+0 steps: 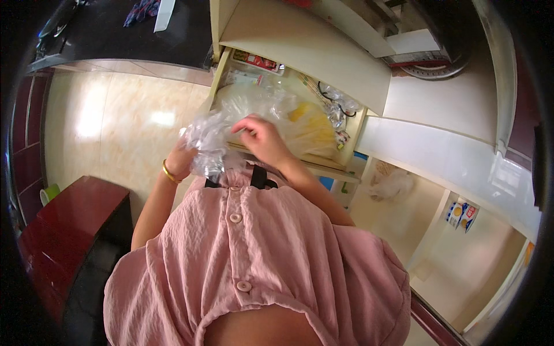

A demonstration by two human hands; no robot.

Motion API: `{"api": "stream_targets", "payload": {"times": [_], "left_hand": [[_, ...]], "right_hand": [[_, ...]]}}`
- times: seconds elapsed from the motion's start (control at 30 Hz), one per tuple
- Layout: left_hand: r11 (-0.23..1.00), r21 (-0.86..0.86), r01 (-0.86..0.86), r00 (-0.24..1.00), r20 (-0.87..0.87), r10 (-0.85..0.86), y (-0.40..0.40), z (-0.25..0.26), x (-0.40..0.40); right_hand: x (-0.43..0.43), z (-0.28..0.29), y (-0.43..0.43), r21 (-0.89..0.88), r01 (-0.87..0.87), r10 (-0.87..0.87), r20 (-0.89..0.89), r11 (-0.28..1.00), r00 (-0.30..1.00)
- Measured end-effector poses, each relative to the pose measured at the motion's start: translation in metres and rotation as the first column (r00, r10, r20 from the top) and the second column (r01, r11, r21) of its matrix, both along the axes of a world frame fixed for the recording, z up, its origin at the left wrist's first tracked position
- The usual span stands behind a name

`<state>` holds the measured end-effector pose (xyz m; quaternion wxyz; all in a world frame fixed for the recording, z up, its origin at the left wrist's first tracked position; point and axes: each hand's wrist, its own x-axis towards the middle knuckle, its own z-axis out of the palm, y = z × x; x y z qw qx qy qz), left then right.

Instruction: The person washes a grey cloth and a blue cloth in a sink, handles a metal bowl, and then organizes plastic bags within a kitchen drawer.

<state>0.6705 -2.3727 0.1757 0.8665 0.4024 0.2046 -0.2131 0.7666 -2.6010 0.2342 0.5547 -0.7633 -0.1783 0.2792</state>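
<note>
A bunch of crumpled clear plastic bags (208, 140) is gripped in my left hand (181, 159), which wears a gold-coloured bangle (171, 171). To its right, my right hand (266, 140) hovers over the front of a pulled-out drawer (219, 78), fingers curled and slightly blurred. Its fingertips come close to the bunch; whether they pinch a piece of the plastic is unclear. Inside the drawer lie more thin clear plastic bags (246, 97) and a translucent bag with yellow on it (309, 125).
The drawer also holds a red packet (256, 60), thin sticks (310, 86) and a black cord (322, 91). At right, a second open drawer (389, 222) contains a small box (462, 215). A black countertop (117, 39) stands upper left, a dark red glossy surface (82, 207) lower left.
</note>
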Motion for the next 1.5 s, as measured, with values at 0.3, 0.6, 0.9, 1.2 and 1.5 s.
{"api": "stream_targets", "payload": {"times": [0.3, 0.6, 0.9, 1.2, 1.5], "left_hand": [[0.926, 0.025, -0.377, 0.925, -0.039, 0.378, 0.068, -0.023, -0.057], [0.916, -0.087, -0.392, 0.920, -0.029, 0.391, 0.065, -0.040, -0.060], [0.926, -0.073, -0.370, 0.928, -0.072, 0.365, 0.070, -0.039, -0.043], [0.920, -0.122, -0.372, 0.926, 0.023, 0.377, 0.050, -0.025, -0.033], [0.876, 0.037, -0.481, 0.873, -0.072, 0.482, 0.045, -0.009, -0.037]], "right_hand": [[0.038, -0.080, -0.103, -0.663, 0.195, -0.030, 0.252, 0.723, 0.967], [0.028, -0.025, -0.219, -0.055, 0.737, -0.736, 0.051, 0.673, 0.675], [0.030, -0.012, -0.262, -0.388, 0.865, -0.296, 0.826, 0.318, 0.479], [0.023, -0.015, -0.030, -0.201, -0.138, 0.161, 0.103, 0.970, 0.981], [0.084, -0.110, -0.122, -0.907, 0.233, -0.068, 0.224, 0.350, 0.972]]}}
